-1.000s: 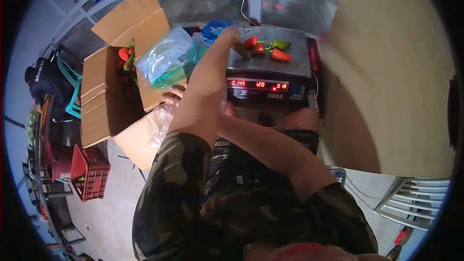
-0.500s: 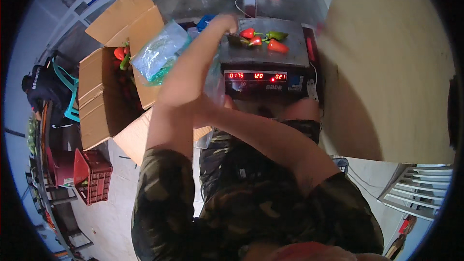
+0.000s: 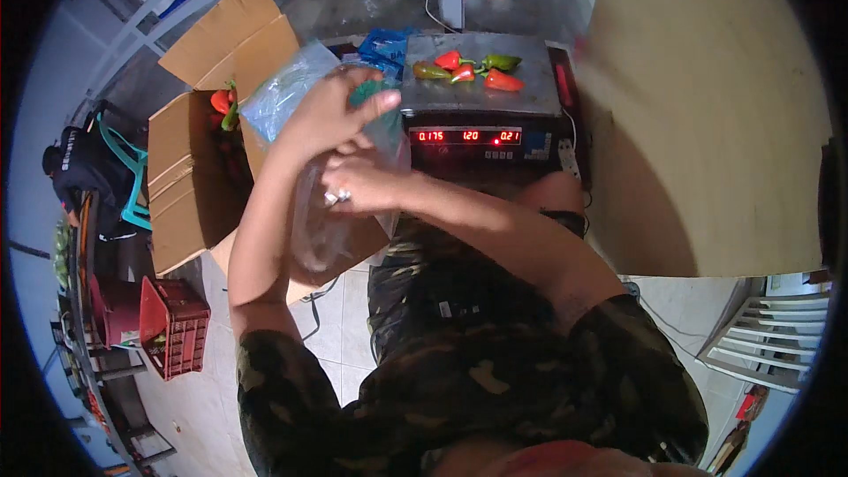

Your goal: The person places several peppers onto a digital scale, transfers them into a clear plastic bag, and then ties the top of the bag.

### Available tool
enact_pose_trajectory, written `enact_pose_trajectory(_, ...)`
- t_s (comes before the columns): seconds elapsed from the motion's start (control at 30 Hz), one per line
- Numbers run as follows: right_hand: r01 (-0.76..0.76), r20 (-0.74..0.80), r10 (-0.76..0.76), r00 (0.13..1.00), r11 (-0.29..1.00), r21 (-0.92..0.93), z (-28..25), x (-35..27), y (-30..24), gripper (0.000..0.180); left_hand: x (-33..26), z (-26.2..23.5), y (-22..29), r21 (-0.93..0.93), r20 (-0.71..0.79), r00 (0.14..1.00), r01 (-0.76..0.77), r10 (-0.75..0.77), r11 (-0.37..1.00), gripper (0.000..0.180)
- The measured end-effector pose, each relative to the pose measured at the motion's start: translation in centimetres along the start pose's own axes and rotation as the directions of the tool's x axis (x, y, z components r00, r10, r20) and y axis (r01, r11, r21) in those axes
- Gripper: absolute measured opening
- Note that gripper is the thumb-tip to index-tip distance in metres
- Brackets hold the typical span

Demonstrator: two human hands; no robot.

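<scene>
Five peppers (image 3: 463,74), left hand (image 3: 334,113) now off scale (image 3: 477,103)

The left hand (image 3: 337,115) has moved from the scale (image 3: 481,104) to the clear bag (image 3: 320,234).

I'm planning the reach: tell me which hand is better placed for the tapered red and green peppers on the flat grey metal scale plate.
Left hand, probably: it is nearer the peppers, its thumb pointing toward the plate. The right hand is farther, at the clear plastic bag.
</scene>
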State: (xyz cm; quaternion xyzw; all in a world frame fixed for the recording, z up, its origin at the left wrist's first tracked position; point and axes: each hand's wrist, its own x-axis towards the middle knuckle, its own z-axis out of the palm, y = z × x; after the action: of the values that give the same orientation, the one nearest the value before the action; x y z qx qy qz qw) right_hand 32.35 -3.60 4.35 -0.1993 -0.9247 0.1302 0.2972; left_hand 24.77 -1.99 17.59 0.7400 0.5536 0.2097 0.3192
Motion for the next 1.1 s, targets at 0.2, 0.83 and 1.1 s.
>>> enact_pose_trajectory(0.2, -0.210, -0.165, 0.229, 0.959, 0.970, 0.126, -9.1, -1.7, 3.3, 0.057, -2.1, 2.1, -1.4, 0.423, -0.339, 0.744, -0.426, 0.576, 0.800, 0.046)
enact_pose_trajectory(0.83, -0.314, -0.467, 0.190, 0.864, 0.927, -0.204, -18.4, -3.5, 4.6, 0.034, 1.3, 1.6, 1.5, 0.571, -0.436, 0.849, 0.006, 0.297, 0.821, 0.025)
enact_pose_trajectory(1.1, -0.609, -0.308, 0.725, 0.616, 0.687, 0.398, -13.8, -11.8, 19.9, 0.027, 6.8, 4.0, -8.6, 0.410, -0.485, 0.770, -0.220, 0.415, 0.885, 0.029)
